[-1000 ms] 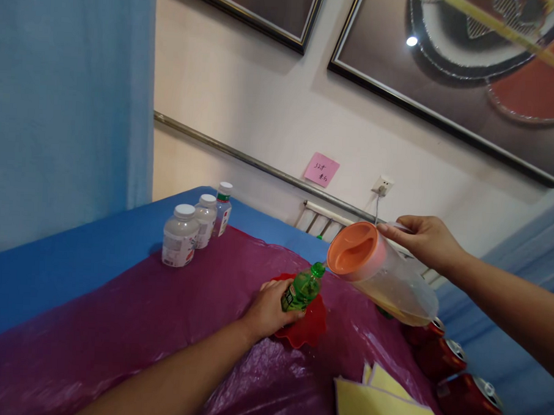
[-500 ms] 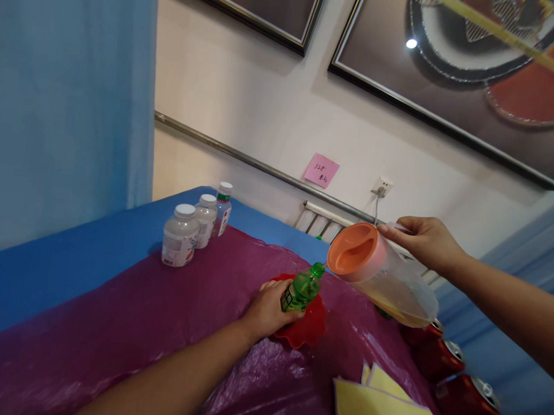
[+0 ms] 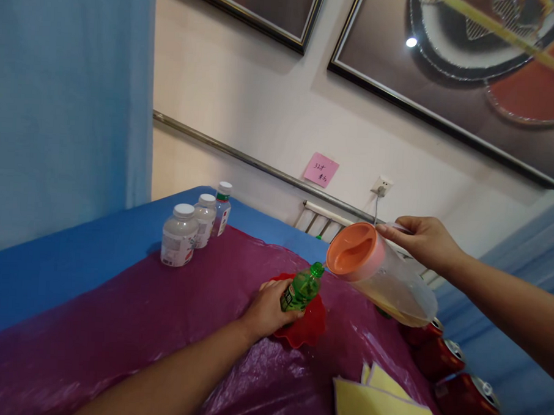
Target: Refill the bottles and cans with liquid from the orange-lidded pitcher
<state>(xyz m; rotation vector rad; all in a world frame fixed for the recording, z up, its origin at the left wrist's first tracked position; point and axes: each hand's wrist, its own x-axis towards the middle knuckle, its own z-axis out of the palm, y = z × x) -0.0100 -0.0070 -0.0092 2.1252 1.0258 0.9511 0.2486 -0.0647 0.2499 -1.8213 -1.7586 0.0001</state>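
My left hand (image 3: 269, 309) is wrapped round a green plastic bottle (image 3: 303, 288), which leans to the right over a red scalloped dish (image 3: 312, 325). The bottle's mouth is uncapped. In my right hand (image 3: 425, 239) is the handle of a clear plastic pitcher (image 3: 392, 292) with an orange lid (image 3: 352, 250). The pitcher is tilted, its lid end toward the bottle's mouth, the two very close together. Some pale yellowish liquid lies along the pitcher's lower side. Whether the spout touches the bottle, I cannot tell.
White-capped bottles (image 3: 179, 237) stand at the back left of the table, on blue and purple plastic covering (image 3: 161, 325). Folded yellow cloths (image 3: 382, 408) lie at the front right. Several red cans (image 3: 465, 399) line the right edge. A metal rail (image 3: 242, 157) runs along the wall behind.
Almost nothing differs. Both hands hold the bottle and the pitcher in nearly the same places, and the view has shifted very slightly.
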